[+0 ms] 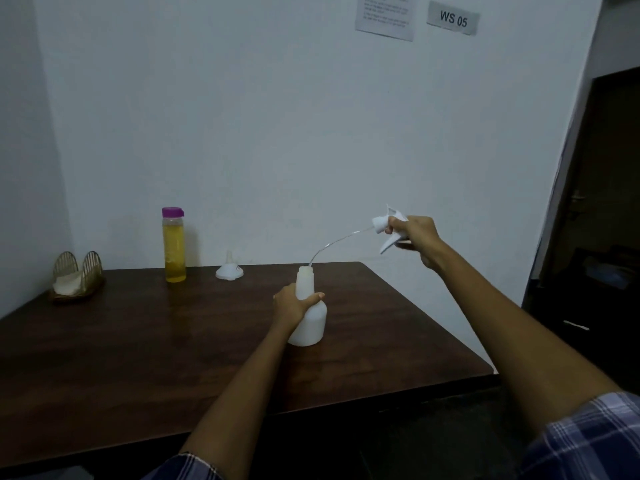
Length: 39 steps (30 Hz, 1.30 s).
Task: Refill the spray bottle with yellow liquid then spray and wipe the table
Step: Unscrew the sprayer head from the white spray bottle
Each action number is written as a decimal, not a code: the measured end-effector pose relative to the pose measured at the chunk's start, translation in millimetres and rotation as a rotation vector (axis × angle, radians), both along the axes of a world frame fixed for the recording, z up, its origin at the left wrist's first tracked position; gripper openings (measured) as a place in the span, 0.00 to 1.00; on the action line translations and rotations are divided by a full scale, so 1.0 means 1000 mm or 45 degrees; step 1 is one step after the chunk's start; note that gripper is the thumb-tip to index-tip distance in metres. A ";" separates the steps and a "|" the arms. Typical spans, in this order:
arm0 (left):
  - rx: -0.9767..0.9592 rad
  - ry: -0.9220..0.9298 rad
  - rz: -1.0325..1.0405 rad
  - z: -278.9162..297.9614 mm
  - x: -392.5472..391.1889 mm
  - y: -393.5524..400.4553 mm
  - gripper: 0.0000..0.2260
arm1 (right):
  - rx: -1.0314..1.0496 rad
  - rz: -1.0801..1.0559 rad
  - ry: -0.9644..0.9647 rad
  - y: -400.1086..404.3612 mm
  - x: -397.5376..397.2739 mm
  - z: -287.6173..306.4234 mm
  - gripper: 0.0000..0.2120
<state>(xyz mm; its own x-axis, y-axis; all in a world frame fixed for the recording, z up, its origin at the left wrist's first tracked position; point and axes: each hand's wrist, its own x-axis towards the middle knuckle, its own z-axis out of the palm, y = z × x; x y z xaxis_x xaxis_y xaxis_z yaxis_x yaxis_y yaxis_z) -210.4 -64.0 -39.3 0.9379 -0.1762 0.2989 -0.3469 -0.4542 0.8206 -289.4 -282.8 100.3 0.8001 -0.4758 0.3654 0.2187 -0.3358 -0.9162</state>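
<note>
Left hand (292, 303) grips spray bottle (308, 323) neck on table (138, 341) — right hand (417, 237) clutches sprayer head (386, 225), tube tip at bottle mouth

Uncapped white spray bottle (309, 322) upright mid-table, sprayer head (388, 227) lifted beside; yellow-liquid bottle (174, 245) behind.

You have one white spray bottle (309, 320) near the tabletop's middle, and one spray head (389, 226), lifted off it. You have one bottle of yellow liquid (174, 244) and one white funnel (229, 269) along the far edge. One napkin holder (77, 277) sits at the far left corner. Two hands, two wall papers.
</note>
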 end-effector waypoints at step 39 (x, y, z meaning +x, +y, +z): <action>0.010 -0.046 0.038 -0.005 0.007 -0.003 0.23 | 0.349 -0.021 0.438 -0.017 -0.004 -0.035 0.09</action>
<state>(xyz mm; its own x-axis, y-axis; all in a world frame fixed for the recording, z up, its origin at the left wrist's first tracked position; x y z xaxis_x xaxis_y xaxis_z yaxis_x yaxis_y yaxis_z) -203.8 -67.0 -44.6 0.9312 -0.1511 0.3317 -0.3628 -0.4711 0.8040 -293.5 -300.0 65.4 0.8444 -0.5320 -0.0624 -0.1180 -0.0712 -0.9905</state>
